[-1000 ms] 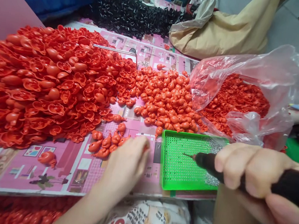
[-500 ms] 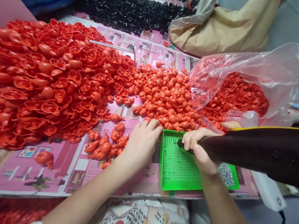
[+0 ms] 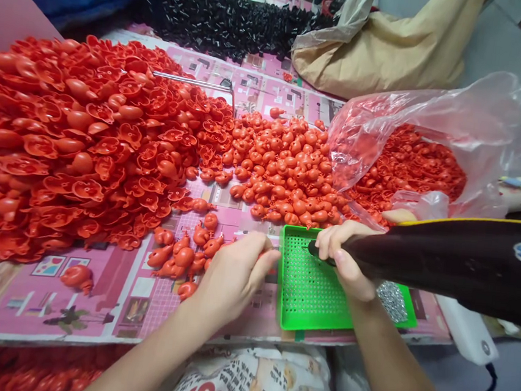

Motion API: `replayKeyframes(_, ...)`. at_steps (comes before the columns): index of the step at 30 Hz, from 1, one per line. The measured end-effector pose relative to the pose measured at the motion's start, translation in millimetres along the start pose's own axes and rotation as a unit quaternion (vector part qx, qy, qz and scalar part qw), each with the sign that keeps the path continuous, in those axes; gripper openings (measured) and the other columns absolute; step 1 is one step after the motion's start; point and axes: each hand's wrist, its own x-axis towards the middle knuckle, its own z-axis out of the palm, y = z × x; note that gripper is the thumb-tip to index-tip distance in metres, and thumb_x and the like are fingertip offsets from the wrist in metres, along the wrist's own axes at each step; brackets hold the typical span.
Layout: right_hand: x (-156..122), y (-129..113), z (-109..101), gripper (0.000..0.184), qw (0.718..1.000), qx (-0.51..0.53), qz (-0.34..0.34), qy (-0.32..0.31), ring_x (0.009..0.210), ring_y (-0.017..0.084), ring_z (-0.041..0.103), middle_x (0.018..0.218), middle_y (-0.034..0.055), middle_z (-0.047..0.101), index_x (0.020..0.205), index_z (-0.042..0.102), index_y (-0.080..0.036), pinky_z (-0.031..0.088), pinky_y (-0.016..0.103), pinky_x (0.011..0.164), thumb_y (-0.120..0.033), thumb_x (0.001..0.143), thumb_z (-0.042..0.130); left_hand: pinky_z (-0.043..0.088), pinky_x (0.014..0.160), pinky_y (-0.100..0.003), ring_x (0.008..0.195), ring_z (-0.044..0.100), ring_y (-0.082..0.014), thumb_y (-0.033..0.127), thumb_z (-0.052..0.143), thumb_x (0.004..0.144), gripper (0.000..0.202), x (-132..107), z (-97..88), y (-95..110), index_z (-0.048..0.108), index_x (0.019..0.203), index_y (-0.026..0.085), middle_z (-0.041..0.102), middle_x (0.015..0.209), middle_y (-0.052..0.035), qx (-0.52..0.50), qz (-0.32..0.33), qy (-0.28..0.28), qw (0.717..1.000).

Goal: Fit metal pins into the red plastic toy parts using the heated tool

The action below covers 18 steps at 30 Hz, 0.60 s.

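Observation:
My right hand (image 3: 349, 253) is wrapped round the narrow front of a black electric screwdriver (image 3: 448, 256), which lies almost level. Its tip points left over a green perforated tray (image 3: 315, 299) with small metal screws (image 3: 392, 301) heaped at its right end. Left of the tray, my left hand (image 3: 237, 273) is closed, with thumb and fingers curled together; what they hold, if anything, is hidden. Beyond the hands spreads a pile of small round red plastic pieces (image 3: 286, 161). A smaller cluster of red pieces (image 3: 184, 257) lies beside my left hand.
A tall heap of open red half shells (image 3: 76, 141) covers the table's left. Behind are a mass of black parts (image 3: 231, 17) and a tan sack (image 3: 389, 54). A clear plastic bag (image 3: 483, 131) of red parts stands at right. A white device (image 3: 470, 338) sits by the front edge.
My left hand has drawn back from the edge of the round red pieces toward me, and its fingers have curled in. My right hand and the screwdriver stay nearly in place.

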Motion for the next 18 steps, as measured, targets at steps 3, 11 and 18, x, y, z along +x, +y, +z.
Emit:
replayKeyframes(3, -1, 0, -1, 0.018, 1.0, 0.001, -0.006, -0.009, 0.058, 0.015, 0.055, 0.062, -0.0013, 0.054, 0.072, 0.053, -0.021, 0.048, 0.032, 0.059, -0.031, 0.082, 0.064, 0.036, 0.063, -0.027, 0.065, 0.05, -0.0123, 0.04, 0.036, 0.1, 0.023, -10, 7.7, 2, 0.045, 0.091, 0.021, 0.053, 0.073, 0.0041, -0.082, -0.03, -0.018, 0.996)
replayKeyframes(11, -2, 8, -4, 0.016, 0.999, 0.0, -0.019, -0.027, 0.056, 0.014, 0.054, 0.063, -0.0014, 0.055, 0.07, 0.055, -0.021, 0.043, 0.032, 0.059, -0.028, 0.083, 0.061, 0.04, 0.064, -0.026, 0.069, 0.054, -0.0127, 0.041, 0.051, 0.095, 0.024, -17, 19.2, 2, 0.053, 0.108, 0.022, 0.062, 0.089, -0.0002, -0.184, -0.057, -0.012, 0.981)
replayKeyframes(18, 2, -10, -2, 0.017, 0.999, 0.024, -0.039, 0.005, 0.058, 0.015, 0.055, 0.06, -0.0016, 0.054, 0.068, 0.056, -0.021, 0.044, 0.033, 0.061, -0.029, 0.082, 0.061, 0.036, 0.058, -0.023, 0.062, 0.046, -0.0103, 0.04, 0.052, 0.094, 0.019, -19, 24.3, -2, 0.053, 0.101, 0.022, 0.054, 0.076, 0.004, -0.235, -0.062, -0.023, 0.97)
